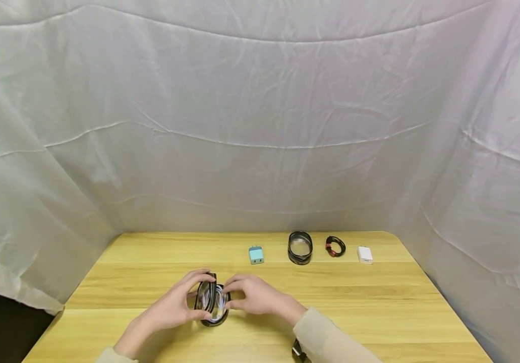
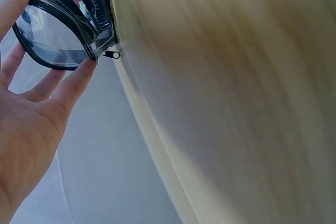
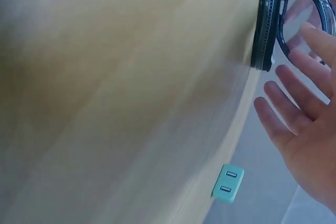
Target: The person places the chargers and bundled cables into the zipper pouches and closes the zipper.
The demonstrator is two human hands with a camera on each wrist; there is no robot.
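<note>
Round case [image 1: 214, 323] open on a wooden table [image 1: 391, 312]

Nearest, a black object [image 1: 298, 350] lies partly behind the right sleeve [image 1: 328, 335]. Beyond, front-left, the left hand [image 1: 175, 305] grips the case's raised lid [image 1: 213, 292]; the right hand [image 1: 258, 296] is loosely spread beside the coiled cable [image 1: 219, 304] inside, contact unclear. Farther sit a blue charger [image 1: 256, 255], another case [image 1: 300, 259], a black cable [image 1: 342, 246] and a white charger [image 1: 365, 255]. Creased pale cloth [image 1: 260, 111] encloses the back and sides.

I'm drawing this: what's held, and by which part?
Left grip: clear, round, black-rimmed plastic case, by its raised lid's edge. Right grip: nothing visible.
</note>
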